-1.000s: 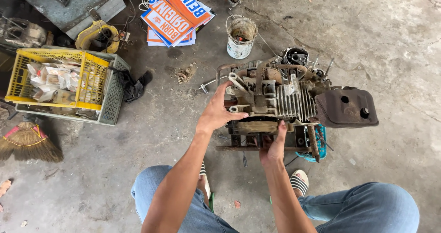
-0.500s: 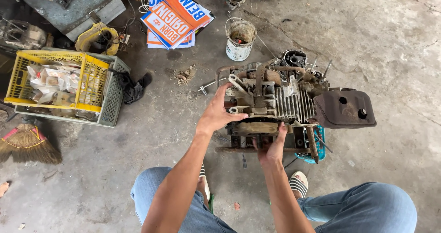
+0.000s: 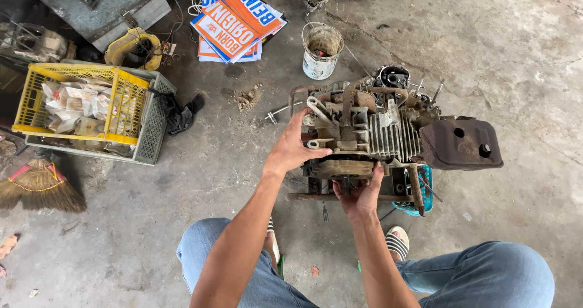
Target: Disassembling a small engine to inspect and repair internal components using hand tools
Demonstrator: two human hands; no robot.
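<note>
A rusty, dirty small engine point(image 3: 370, 132) with cooling fins and a dark rusted muffler point(image 3: 460, 144) on its right stands on the concrete floor in front of me. My left hand point(image 3: 293, 147) lies flat against the engine's left end, fingers spread over the casing. My right hand point(image 3: 359, 194) grips the rounded lower front part of the engine from below. My knees in blue jeans and striped sandals point(image 3: 398, 242) show at the bottom.
A yellow crate point(image 3: 124, 98) of small parts sits inside a grey crate at left, a broom point(image 3: 39, 186) below it. Orange and blue printed sheets point(image 3: 234, 22), a dirty white bucket point(image 3: 320, 51), a dark rag point(image 3: 182, 113) and a teal object point(image 3: 425, 192) under the engine lie around.
Both hands stay on the engine in nearly the same grip. The view has shifted slightly; nothing was taken or let go.
</note>
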